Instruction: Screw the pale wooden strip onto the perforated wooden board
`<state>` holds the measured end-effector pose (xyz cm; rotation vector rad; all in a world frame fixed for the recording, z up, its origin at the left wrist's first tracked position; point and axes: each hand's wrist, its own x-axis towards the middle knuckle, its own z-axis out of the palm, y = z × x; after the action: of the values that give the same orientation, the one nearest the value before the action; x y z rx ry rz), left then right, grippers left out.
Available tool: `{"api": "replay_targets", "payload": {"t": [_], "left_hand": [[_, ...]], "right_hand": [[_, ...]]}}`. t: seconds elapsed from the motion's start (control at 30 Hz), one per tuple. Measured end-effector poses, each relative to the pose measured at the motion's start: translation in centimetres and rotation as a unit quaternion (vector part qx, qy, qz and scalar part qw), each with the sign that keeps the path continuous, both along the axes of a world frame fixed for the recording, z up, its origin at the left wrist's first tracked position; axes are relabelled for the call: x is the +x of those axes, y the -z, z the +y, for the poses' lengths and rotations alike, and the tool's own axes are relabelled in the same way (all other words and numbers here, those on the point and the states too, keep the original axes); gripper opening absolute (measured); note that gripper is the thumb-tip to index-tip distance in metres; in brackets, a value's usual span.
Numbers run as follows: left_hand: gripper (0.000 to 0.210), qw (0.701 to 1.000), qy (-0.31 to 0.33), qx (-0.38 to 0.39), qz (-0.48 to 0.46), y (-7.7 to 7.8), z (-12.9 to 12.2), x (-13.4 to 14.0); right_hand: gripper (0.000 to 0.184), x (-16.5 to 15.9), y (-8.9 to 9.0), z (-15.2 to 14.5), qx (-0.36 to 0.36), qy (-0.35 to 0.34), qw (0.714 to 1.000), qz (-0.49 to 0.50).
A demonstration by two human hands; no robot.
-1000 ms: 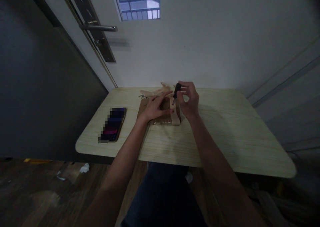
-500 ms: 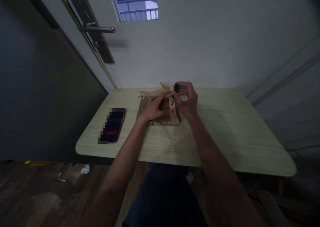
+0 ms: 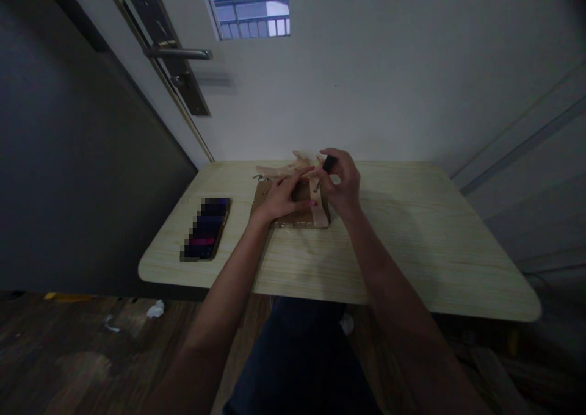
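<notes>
On the table, a brown board lies toward the far side, with wooden pieces just behind it, apparently left for later. The left hand rests spread over the board, thumb on a pale strip at the board's right end, while the right hand has its fingertips closed on a black-handled screwdriver angled down at the strip. Work there seems unfinished; whether the strip is fixed, I cannot tell.

Pale wood-grain table, phone at left, brown board, light pieces behind.
</notes>
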<state>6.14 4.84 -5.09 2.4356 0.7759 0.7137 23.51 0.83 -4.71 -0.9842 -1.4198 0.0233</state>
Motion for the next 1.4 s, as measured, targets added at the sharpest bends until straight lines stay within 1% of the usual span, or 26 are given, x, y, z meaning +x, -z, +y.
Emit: {"api": "replay_targets", "payload": {"t": [0.07,0.23,0.3,0.5,0.63,0.8,0.9,1.07,1.2,1.4], "left_hand": [[0.085,1.000,0.001,0.002,0.000,-0.1,-0.1,0.0],[0.083,1.000,0.018,-0.006,-0.009,-0.3,-0.2,0.0],[0.083,1.000,0.012,-0.008,-0.007,-0.3,-0.2,0.0],[0.089,1.000,-0.004,-0.005,0.003,0.1,0.0,0.0],[0.090,1.000,-0.004,0.000,0.006,0.2,0.0,0.0],[0.088,1.000,-0.016,0.007,0.012,0.2,0.1,0.0],[0.088,1.000,-0.005,0.003,0.005,0.2,0.1,0.0],[0.087,1.000,-0.001,0.003,-0.001,0.1,0.0,-0.1],[0.087,1.000,0.000,0.000,0.001,0.0,0.0,0.0],[0.084,1.000,0.007,-0.012,-0.009,-0.4,-0.3,0.1]], "right_hand": [[0.034,0.0,-0.2,-0.3,-0.012,-0.004,1.000,-0.009],[0.041,-0.2,-0.8,-1.0,-0.029,-0.067,0.997,0.001],[0.042,-0.1,-0.9,-1.0,-0.036,-0.075,0.997,0.007],[0.044,0.0,-0.3,-0.3,-0.047,-0.070,0.996,0.031],[0.045,-0.2,-0.1,-0.1,-0.054,-0.044,0.996,0.051],[0.045,-0.5,-0.3,0.0,-0.053,-0.008,0.997,0.048],[0.045,-0.4,-0.1,0.1,-0.051,0.005,0.997,0.050],[0.057,-0.3,0.1,-0.1,-0.065,-0.006,0.997,0.046],[0.047,-0.2,-0.2,-0.6,-0.058,-0.023,0.998,0.005],[0.043,-0.1,-0.7,-0.9,-0.048,-0.053,0.997,0.022]]}}
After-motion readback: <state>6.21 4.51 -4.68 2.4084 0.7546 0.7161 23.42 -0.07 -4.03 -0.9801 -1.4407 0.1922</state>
